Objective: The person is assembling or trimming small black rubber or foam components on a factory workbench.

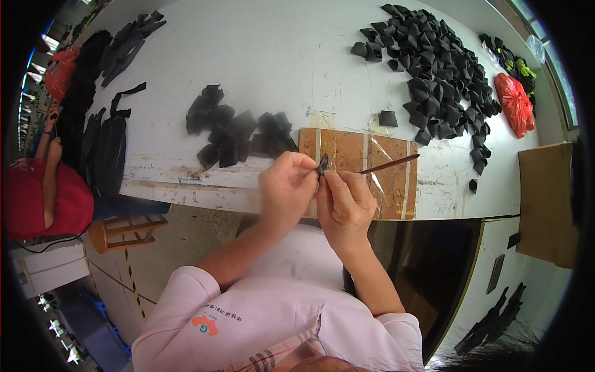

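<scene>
A small black folded piece of fabric (323, 163) is pinched between my two hands, above the brown taped board (396, 198). My left hand (286, 187) grips its left side between thumb and fingertips. On the other side, the fingers of my right hand (347, 204) are closed on the piece's lower end. A thin dark stick (392, 163) juts out to the right from my right hand, apparently held by the same fingers. My fingertips partly hide the piece. Left of the board lies a loose pile of flat black pieces (232, 130).
A big heap of folded black pieces (440, 74) covers the table's right side, near a red plastic bag (514, 105). One black piece (388, 118) lies beyond the board. A cardboard box (545, 204) stands right. At left, a person in red (46, 198) sits near a wooden stool (127, 232).
</scene>
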Tool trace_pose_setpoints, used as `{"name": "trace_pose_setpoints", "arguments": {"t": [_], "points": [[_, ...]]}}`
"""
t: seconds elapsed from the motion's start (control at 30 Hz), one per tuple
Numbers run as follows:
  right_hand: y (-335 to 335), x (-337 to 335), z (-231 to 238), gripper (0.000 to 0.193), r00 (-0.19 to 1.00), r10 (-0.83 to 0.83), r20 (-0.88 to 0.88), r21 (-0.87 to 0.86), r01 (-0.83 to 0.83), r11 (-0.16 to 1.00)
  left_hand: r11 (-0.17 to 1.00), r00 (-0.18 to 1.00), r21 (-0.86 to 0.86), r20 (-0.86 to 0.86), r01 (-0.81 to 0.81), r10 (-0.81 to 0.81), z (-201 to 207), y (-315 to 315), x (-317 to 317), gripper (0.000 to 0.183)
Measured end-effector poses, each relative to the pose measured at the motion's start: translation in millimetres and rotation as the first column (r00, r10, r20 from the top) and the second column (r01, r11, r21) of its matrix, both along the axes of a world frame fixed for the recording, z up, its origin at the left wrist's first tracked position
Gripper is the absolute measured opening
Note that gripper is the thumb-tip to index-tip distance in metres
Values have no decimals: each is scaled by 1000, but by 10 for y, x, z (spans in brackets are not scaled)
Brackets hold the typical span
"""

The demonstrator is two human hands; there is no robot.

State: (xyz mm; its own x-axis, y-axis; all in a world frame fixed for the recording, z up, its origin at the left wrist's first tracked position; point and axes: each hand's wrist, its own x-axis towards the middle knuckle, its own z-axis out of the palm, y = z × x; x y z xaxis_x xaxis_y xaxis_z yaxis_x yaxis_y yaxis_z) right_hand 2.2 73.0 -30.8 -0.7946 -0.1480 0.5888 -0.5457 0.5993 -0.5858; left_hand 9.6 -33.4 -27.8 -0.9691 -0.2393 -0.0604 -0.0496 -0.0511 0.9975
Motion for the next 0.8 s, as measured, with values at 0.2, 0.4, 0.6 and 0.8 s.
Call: {"name": "trace_pose_setpoints", "arguments": {"t": [0.2, 0.4, 0.6, 0.8], "points": [[74, -77, -127, 13, 990, -128, 61, -66, 132, 989, 845, 972, 531, 168, 53, -167, -15, -87, -90, 17], [401, -43, 43, 3, 512, 649, 562, -827, 361, 432, 688, 880, 641, 41, 340, -473, -15, -87, -90, 20], [540, -11, 208, 17, 356, 860, 365, -856, 492, 159, 973, 952, -175, -240, 150, -190, 87, 260, -42, 14], [688, -203, 720, 24, 650, 513, 561, -704, 48, 709, 393, 856, 869, -64, 301, -513, 477, 175, -378, 15]]}}
